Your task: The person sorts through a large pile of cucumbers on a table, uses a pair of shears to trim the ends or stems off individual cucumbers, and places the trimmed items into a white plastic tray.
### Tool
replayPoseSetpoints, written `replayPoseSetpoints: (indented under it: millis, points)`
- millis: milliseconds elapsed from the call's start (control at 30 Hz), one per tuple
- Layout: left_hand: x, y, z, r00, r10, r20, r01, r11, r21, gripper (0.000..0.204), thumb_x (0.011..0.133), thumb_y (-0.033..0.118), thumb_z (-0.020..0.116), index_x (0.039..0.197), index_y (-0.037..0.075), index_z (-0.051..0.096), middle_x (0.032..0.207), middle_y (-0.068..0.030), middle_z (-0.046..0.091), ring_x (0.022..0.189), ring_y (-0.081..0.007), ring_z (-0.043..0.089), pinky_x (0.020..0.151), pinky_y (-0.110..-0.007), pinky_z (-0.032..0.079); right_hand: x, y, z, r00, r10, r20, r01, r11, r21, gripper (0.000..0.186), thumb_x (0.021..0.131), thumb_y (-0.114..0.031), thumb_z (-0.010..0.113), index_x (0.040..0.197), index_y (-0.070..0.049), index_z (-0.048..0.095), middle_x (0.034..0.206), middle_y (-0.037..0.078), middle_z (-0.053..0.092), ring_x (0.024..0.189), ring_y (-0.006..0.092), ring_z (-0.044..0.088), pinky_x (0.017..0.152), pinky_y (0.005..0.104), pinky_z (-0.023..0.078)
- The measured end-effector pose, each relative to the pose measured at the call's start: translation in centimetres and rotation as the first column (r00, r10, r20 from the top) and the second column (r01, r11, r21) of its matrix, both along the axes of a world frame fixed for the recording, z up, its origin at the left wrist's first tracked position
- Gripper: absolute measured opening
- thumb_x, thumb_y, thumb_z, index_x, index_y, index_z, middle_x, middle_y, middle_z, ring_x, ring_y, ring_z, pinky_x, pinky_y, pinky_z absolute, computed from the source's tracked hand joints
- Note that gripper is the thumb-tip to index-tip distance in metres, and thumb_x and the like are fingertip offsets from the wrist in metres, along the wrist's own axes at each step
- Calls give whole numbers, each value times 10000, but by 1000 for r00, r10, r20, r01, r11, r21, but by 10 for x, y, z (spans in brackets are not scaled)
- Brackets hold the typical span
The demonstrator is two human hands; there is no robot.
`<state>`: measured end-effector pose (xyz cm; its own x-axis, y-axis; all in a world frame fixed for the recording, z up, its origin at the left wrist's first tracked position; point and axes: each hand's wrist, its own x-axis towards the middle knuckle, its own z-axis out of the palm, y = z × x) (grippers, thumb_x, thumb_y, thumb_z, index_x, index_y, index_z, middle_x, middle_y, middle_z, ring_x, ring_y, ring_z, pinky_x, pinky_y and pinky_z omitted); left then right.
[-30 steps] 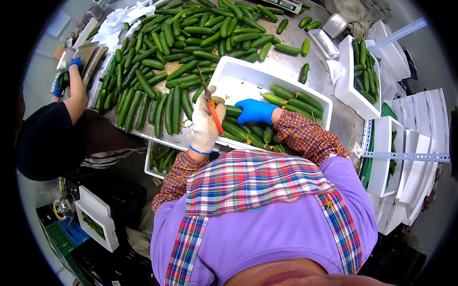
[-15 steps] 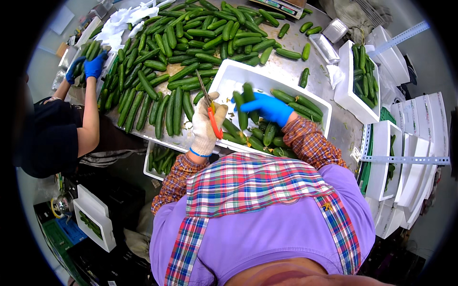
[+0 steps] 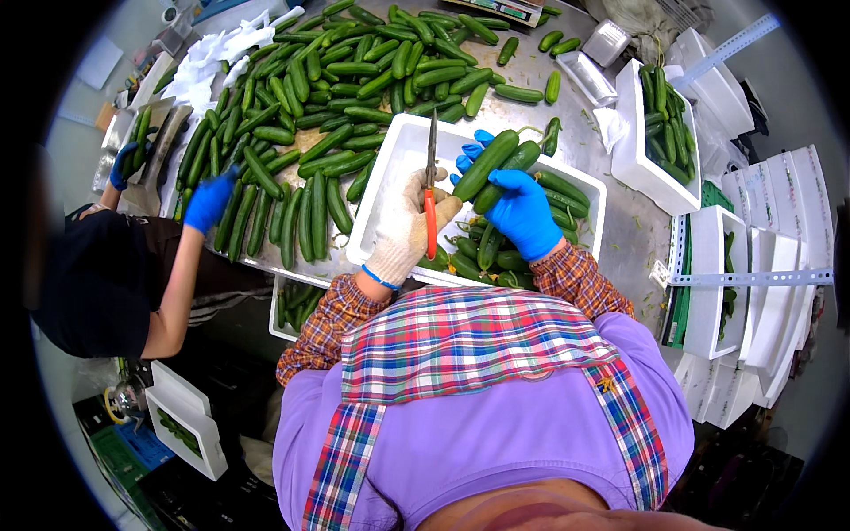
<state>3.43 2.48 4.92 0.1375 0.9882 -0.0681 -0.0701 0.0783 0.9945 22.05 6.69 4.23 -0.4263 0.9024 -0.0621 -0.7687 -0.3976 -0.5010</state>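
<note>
My left hand [image 3: 400,232], in a white knit glove, is closed around scissors [image 3: 430,223] with orange handles. Their blades point away from me and look closed together. My blue-gloved right hand [image 3: 526,217] grips two cucumbers [image 3: 489,166], their stem ends toward the upper right, a thin curling stem showing there. Both hands are over a white foam box [image 3: 375,181]. More cucumbers [image 3: 490,250] lie inside it, along the near and right sides, some with yellow blossom ends. The scissors are apart from the held cucumbers, to their left.
A large cucumber pile [image 3: 354,75] covers the metal table [image 3: 630,232] beyond the box. At left, a co-worker's blue-gloved hand [image 3: 209,202] is over the cucumbers. Another foam box [image 3: 633,146] with cucumbers stands at right, near a metal tray [image 3: 587,80] and a slotted metal frame [image 3: 753,277].
My right hand has raised and tilted the cucumbers, stem ends now to the upper right. My left hand moved slightly right, the scissors turning more upright. One co-worker's hand moved toward the pile.
</note>
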Motion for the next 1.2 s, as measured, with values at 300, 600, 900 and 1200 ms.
replayPoseSetpoints:
  millis: [300,600,900,1200]
  points:
    - [7,3,2,996,62,70,-64,997,34,452,848,71,652,1247,-35,470,805,-19,564,690,-91,542,613,-214,448,-9,-11,5,979,45,-198,-40,999,30,671,826,11,479,1471,-34,298,1404,170,458,1312,315,444,1167,513,264]
    - [6,-2,4,972,141,187,-128,989,-77,360,865,50,628,1202,7,509,763,-9,547,599,-65,499,549,-202,420,-2,-1,3,794,-63,-605,-160,938,-308,546,879,-101,526,1405,-51,390,1177,121,583,1127,256,557,1164,546,263]
    - [-1,-4,4,989,119,85,-121,993,16,494,844,-15,651,1305,-35,474,888,-31,602,761,-85,563,693,-197,467,0,-8,14,899,130,-419,-115,991,61,502,805,-201,537,1303,-153,572,1513,140,360,1442,408,203,1150,667,130]
    - [10,-5,38,991,128,36,-132,978,161,498,827,65,736,1269,-16,522,997,-89,635,895,-151,619,792,-261,511,7,-18,6,997,60,43,-64,995,80,561,788,-75,516,1342,13,491,1301,139,548,1230,300,505,1130,476,326]
